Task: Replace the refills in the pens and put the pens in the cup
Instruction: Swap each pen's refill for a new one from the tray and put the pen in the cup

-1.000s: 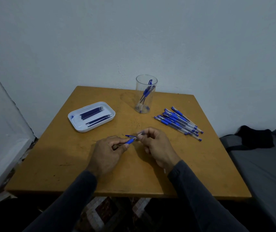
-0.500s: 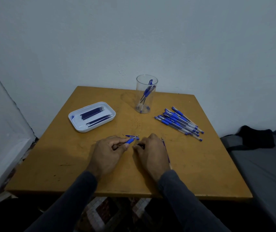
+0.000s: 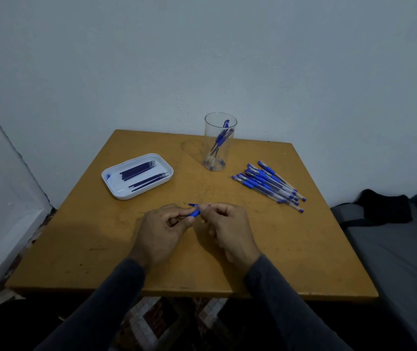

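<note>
Pen [image 3: 194, 213] in hand is pinched at its blue grip section by the left hand [image 3: 163, 230], thumb and forefinger curled round it, above the near-centre of the table [image 3: 303, 249]. Its long axis runs up and to the right, toward the right hand [image 3: 229, 230], which sits just beside it with fingers curled on a small part at the pen's tip end; what that part is cannot be told at this size. The two hands meet almost fingertip to fingertip, so any pull or twist acts along that axis. Refills [image 3: 143, 174] lie in the white tray [image 3: 116, 191] at the far left, nearer the left hand. The cup [image 3: 219, 148], already holding a few pens, stands at the far centre. The pile of pens [image 3: 268, 183] lies far right, nearer the right hand. Judged step: opening or closing the tip end of this pen.
</note>
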### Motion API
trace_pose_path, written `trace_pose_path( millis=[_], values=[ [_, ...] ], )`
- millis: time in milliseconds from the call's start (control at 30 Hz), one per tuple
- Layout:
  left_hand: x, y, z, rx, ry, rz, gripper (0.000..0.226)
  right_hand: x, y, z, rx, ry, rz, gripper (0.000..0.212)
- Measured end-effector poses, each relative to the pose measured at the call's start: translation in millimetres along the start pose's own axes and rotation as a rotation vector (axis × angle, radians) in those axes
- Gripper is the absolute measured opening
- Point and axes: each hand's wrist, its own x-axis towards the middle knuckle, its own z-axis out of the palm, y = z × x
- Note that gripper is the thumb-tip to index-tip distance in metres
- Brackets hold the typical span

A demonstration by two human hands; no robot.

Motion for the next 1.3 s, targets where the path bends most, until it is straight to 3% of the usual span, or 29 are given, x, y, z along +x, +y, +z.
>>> trace_pose_path(
  millis=[200, 333, 433, 533, 633, 767, 833, 967, 1100, 1300],
  values=[
    [0, 2, -1, -0.01, 0.001, -0.015, 0.026, 0, -5, 4, 0.184, 0.011, 0.056, 0.016],
    [0, 1, -1, -0.024, 0.003, -0.021, 0.025, 10, -21, -17, 0.422, 0.232, 0.035, 0.017],
    [1, 3, 0, -0.011, 0.008, -0.031, 0.025, 18, -21, -42, 0.338, 0.458, -0.031, 0.02],
    [2, 5, 2, -0.005, 0.037, -0.036, 0.025, 24, -11, -63, -0.05, 0.586, -0.059, 0.02],
    [5, 7, 4, 0.007, 0.057, -0.04, 0.025, 23, 5, -71, -0.494, 0.461, -0.051, 0.019],
    [7, 8, 4, 0.01, 0.064, -0.071, 0.027, 34, 24, -72, -0.764, 0.369, 0.068, 0.027],
    [7, 9, 4, 0.02, 0.066, -0.074, 0.027, 33, 26, -69, -0.829, 0.357, 0.097, 0.025],
    [5, 7, 4, 0.019, 0.082, -0.082, 0.026, 23, 30, -67, -0.829, 0.467, -0.073, 0.028],
    [4, 7, 5, 0.035, 0.077, -0.074, 0.027, 33, 18, -70, -0.91, 0.255, 0.235, 0.022],
    [3, 8, 4, 0.063, 0.074, -0.058, 0.028, 21, 20, -66, -0.927, 0.299, 0.113, 0.021]
  ],
)
